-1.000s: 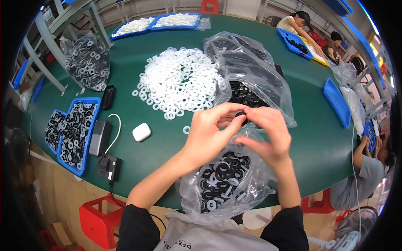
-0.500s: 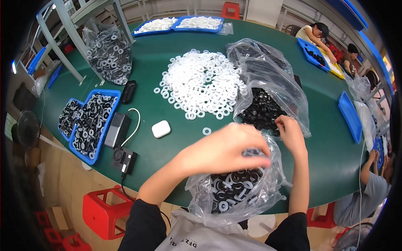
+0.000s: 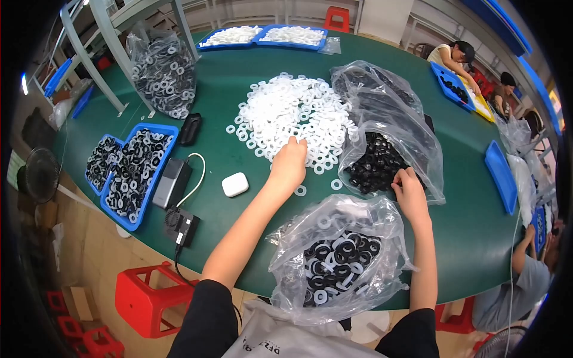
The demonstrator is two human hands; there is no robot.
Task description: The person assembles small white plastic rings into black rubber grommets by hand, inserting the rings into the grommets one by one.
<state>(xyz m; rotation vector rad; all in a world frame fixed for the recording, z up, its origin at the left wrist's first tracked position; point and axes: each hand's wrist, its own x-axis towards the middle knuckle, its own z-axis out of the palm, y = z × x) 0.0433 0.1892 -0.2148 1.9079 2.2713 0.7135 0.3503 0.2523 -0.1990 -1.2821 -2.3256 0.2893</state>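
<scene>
My left hand [image 3: 290,162] reaches over the near edge of a heap of white rings [image 3: 280,107]. Its fingers are drawn together, and whatever they pinch is hidden. At the near right of a clear bag, my right hand [image 3: 410,190] is pinched closed against a pile of black rings [image 3: 373,164]; I cannot make out what is between its fingertips. Between my forearms, close to my body, lies an open clear plastic bag [image 3: 382,268] holding mixed black and white rings [image 3: 340,256]. Two loose white rings [image 3: 300,191] lie on the green table just short of the heap.
Left: blue trays [image 3: 138,224] of mixed rings, a white case [image 3: 235,185], a black device with a cable [image 3: 172,184] and a full clear bag [image 3: 164,74]. Blue trays of white pieces [image 3: 292,36] stand at the back. Another person [image 3: 450,56] works at far right; an unfilled blue tray [image 3: 500,176] lies right.
My left hand has moved from above the near bag forward to the white heap, uncovering the bag's mixed rings. My right hand stays at the black pile.
</scene>
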